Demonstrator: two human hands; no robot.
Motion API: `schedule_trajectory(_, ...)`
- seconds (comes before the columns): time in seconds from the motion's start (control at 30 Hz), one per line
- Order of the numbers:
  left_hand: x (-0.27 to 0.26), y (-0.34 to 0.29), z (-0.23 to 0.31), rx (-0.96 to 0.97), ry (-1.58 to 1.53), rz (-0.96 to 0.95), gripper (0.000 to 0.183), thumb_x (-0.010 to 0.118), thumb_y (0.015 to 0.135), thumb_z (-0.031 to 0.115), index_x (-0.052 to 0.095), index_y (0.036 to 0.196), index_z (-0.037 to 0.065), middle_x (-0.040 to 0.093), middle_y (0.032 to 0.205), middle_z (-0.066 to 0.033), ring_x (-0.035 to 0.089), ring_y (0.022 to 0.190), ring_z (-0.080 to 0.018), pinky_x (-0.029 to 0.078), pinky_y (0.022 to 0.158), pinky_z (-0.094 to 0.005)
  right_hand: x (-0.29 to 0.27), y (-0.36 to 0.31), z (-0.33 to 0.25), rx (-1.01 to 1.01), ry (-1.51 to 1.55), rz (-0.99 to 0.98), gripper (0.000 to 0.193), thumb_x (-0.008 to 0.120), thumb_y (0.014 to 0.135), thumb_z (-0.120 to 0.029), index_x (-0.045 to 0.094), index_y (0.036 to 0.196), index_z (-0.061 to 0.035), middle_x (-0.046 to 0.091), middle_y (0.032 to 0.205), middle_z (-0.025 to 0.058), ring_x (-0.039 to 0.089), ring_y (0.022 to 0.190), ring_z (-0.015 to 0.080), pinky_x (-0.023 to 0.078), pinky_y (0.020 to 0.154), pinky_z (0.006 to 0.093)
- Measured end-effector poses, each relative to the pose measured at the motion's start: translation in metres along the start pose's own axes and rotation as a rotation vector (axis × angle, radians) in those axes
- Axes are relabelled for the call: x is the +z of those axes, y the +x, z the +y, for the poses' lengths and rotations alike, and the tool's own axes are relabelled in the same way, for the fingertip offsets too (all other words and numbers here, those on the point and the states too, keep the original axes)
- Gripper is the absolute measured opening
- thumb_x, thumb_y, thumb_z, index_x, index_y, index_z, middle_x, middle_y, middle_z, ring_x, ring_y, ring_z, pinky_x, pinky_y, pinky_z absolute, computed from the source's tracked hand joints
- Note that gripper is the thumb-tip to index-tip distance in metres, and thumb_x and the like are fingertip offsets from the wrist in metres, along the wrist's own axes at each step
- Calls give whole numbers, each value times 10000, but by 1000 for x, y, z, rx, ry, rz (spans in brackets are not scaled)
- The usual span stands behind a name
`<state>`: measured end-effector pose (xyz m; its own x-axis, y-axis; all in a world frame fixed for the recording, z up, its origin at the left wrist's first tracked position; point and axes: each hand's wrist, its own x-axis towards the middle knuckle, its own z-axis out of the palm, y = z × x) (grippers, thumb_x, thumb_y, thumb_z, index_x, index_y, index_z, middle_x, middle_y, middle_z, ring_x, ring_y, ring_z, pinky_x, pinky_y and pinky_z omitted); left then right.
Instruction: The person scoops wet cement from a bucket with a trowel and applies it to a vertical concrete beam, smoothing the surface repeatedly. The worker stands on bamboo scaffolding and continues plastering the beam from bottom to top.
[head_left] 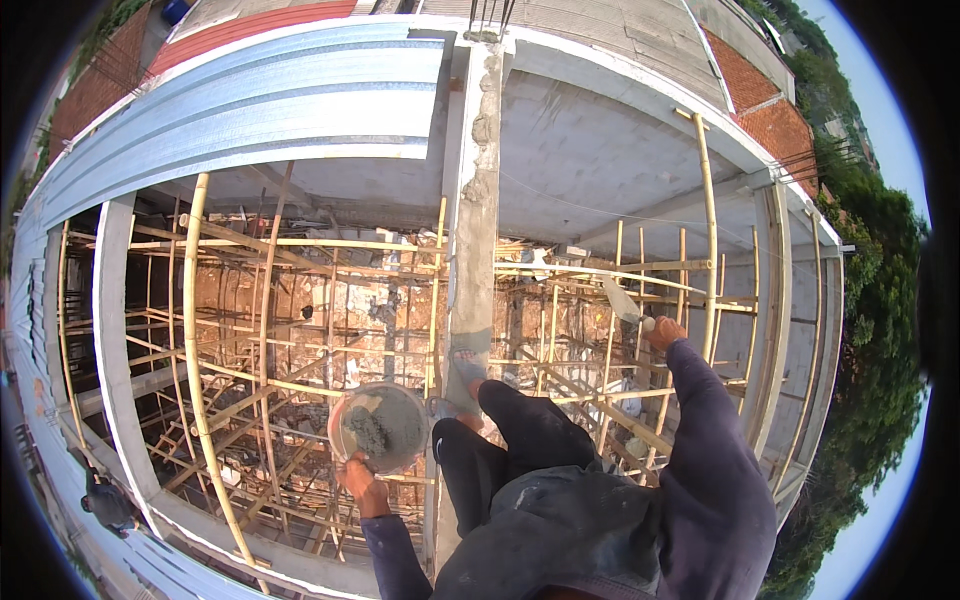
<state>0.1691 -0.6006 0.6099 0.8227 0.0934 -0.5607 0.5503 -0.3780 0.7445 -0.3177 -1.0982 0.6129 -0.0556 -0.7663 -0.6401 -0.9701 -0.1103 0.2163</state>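
My left hand [362, 486] is closed on the edge of a round bucket [343, 412], held left of the beam. Grey wet mortar [376, 432] lies inside it. Out to the right, my right hand [664, 334] grips the handle of a trowel [622, 300], its pointed blade angled away to the upper left. Between my hands runs a narrow concrete beam [472, 270]. My feet [466, 366] are on it, and my dark-trousered knees are bent. Rough mortar [485, 140] covers part of the beam's far stretch.
Open drops with bamboo scaffolding [196, 320] lie on both sides of the beam, above rubble-strewn ground [380, 300]. Rebar [490, 18] sticks up at the beam's far end. Metal roofing sheets [280, 110] cover the far left. Another person [108, 500] is at the lower left.
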Motion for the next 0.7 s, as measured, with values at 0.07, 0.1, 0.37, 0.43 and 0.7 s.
schedule_trajectory(0.07, 4, -12, 26, -90, -43, -30, 226, 574, 845, 157, 524, 976, -21, 527, 887, -108, 525, 746, -201, 446, 681, -335, -16, 8, 8, 11, 11, -20, 535, 705, 761, -399, 678, 1139, -21, 675, 1170, 227, 641, 1121, 349, 512, 947, 447)
schedule_trajectory(0.1, 5, -16, 31, -105, -62, 2, 258, 590, 831, 155, 509, 1001, -22, 529, 900, -112, 527, 758, -206, 446, 688, -337, -22, 10, 11, 6, 27, -8, 535, 705, 761, -398, 680, 1136, -18, 675, 1169, 226, 643, 1118, 351, 513, 945, 446)
schedule_trajectory(0.37, 1, -22, 49, -171, -113, 17, 444, 624, 782, 101, 384, 1133, -28, 546, 986, -144, 553, 793, -229, 460, 692, -351, -49, -9, 6, -122, 209, 28, 534, 721, 780, -441, 688, 1123, -34, 700, 1080, 231, 667, 1053, 363, 519, 885, 452)
schedule_trajectory(0.43, -8, -17, 42, -180, -104, -58, 448, 618, 784, 92, 379, 1143, -30, 547, 992, -146, 554, 790, -226, 463, 682, -349, -35, -5, 13, -105, 156, 29, 539, 732, 776, -449, 690, 1124, -39, 700, 1089, 226, 666, 1056, 361, 520, 887, 451)
schedule_trajectory(0.7, -36, -10, 15, -151, -188, -68, 350, 631, 766, 72, 478, 1062, -34, 561, 787, -109, 521, 601, -197, 411, 544, -320, -11, -29, 24, -90, 158, 10, 557, 724, 769, -431, 679, 1113, 4, 699, 1074, 245, 668, 1049, 377, 521, 891, 450)
